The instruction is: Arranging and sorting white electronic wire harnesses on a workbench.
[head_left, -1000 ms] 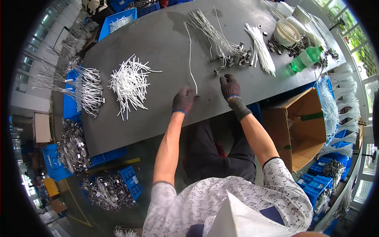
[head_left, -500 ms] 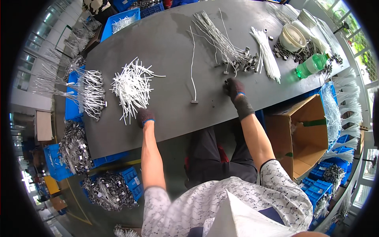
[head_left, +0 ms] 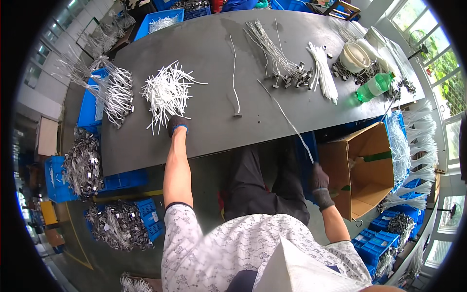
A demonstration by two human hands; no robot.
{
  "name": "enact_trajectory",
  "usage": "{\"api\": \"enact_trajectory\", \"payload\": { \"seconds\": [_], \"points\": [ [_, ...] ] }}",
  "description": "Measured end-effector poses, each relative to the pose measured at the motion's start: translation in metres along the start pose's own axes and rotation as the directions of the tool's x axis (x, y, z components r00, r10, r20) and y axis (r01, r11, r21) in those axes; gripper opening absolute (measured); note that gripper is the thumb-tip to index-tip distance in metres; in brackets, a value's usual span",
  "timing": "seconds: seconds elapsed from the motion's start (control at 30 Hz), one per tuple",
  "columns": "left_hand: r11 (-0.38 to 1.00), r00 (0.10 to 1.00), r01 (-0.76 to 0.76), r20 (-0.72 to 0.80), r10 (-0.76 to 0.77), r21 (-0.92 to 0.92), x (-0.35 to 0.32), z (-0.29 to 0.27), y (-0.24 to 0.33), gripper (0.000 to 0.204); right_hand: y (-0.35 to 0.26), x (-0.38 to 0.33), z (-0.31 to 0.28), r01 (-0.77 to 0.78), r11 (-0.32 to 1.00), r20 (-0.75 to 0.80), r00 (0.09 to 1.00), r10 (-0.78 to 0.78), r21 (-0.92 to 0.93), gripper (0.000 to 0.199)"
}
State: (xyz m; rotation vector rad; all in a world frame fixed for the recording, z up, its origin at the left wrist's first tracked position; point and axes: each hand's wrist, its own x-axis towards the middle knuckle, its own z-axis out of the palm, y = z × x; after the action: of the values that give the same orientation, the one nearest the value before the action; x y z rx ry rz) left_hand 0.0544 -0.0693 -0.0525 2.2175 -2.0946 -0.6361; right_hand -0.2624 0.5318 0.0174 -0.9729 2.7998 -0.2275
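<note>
My right hand [head_left: 319,178], in a dark knitted glove, is off the table's front edge, beside the cardboard box. It is closed on one end of a long thin white wire [head_left: 287,119], which trails up and left across the table. My left hand [head_left: 178,123], gloved too, rests at the near edge of a loose pile of short white tubes [head_left: 168,92]. Its fingers are mostly hidden, so I cannot tell whether they grip a tube. Between the hands lies another wire [head_left: 235,78] with a small dark block at its near end.
On the grey table [head_left: 214,136], a bundle of wires with dark blocks [head_left: 277,53], white strips [head_left: 323,73], a white bucket [head_left: 354,57] and a green bottle [head_left: 374,87] stand right. A cardboard box [head_left: 369,170] is off the right front edge. Blue crates [head_left: 148,216] hold parts.
My right hand has moved from the tabletop near the wire bundle back toward me past the edge, drawing a wire along. My left hand stays by the tube pile. The view has shifted slightly.
</note>
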Motion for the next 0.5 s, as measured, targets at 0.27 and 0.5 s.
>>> {"api": "enact_trajectory", "payload": {
  "seconds": [0.27,0.5],
  "points": [
    [0.973,0.977,-0.215,0.024,0.214,0.086,-0.010,-0.005,-0.032,0.055,0.097,-0.113,0.050,-0.036,0.999,0.377,0.926,0.038,-0.012,0.019],
    [0.046,0.822,0.554,0.554,0.130,-0.832,-0.104,0.029,-0.014,0.006,0.120,-0.116,0.078,-0.023,0.996,0.320,0.948,-0.007,0.090,0.022]
  ]
}}
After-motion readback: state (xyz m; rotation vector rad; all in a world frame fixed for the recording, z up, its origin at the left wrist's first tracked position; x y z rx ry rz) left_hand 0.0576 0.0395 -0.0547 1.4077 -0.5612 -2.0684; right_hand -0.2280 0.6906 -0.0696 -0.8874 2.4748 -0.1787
